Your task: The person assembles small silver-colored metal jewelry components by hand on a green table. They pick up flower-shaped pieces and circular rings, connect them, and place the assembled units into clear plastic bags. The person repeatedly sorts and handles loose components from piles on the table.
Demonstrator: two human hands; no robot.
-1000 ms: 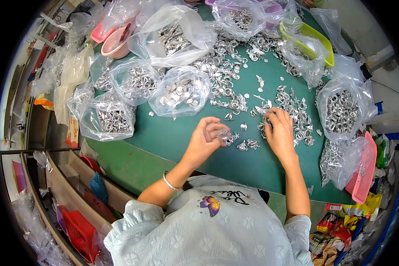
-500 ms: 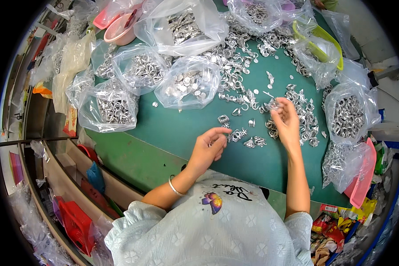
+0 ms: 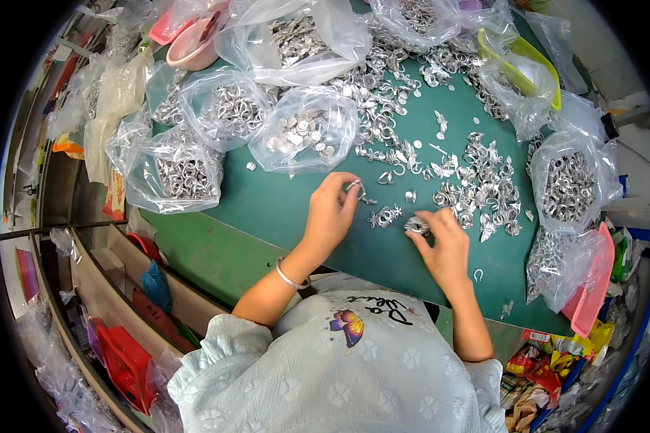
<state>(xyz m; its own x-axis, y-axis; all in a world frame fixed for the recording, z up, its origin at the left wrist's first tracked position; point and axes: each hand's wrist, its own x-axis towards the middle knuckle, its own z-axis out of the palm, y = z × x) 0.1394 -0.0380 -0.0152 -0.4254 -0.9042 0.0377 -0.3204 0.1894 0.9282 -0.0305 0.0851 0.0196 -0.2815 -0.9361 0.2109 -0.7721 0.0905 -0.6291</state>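
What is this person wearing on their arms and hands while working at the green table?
Both forearms are bare from the elbow down, with no gloves. The left hand has a thin silver bangle round the wrist; the right hand shows no jewellery. Short, ruffled sleeves belong to a pale blue top with a faint flower pattern and a small butterfly print on the chest.

You see the green table [image 3: 282, 209] as the main landmark. At its far left corner stands a pink bowl [image 3: 195, 45]. Along its left edge lie clear bags of metal parts [image 3: 184, 169]. At its far right side rests a yellow-green tray [image 3: 531, 54] inside a plastic bag. At its right edge leans a pink tray [image 3: 596, 289]. Below the table's left side, on a lower shelf, you find a red basket [image 3: 126, 357].
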